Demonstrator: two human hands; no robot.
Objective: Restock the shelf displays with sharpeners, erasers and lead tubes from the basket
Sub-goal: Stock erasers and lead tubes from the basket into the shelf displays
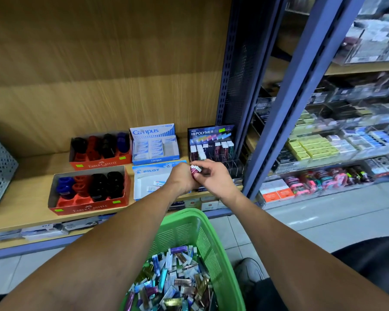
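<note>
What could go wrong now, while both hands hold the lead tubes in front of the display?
1. Several tubes are bunched between the left hand and right hand; one may slip and fall to the floor.
2. The free slots in the Hi-Polymer display look narrow, so a tube may land in the wrong colour column.
3. The basket sits close below the arms and may get bumped.

"FABER-CASTELL" ran in pale letters along the front of the near red cardboard sharpener tray (pixel 89 208) and of the far red cardboard sharpener tray (pixel 101 163). The blue-and-white eraser box (pixel 154 144) read "Campus" on its raised lid and front lip. The white-and-blue box (pixel 152 176) read "PILOT". The black lead-tube display (pixel 208 133) read "HI-POLYMER".
</note>
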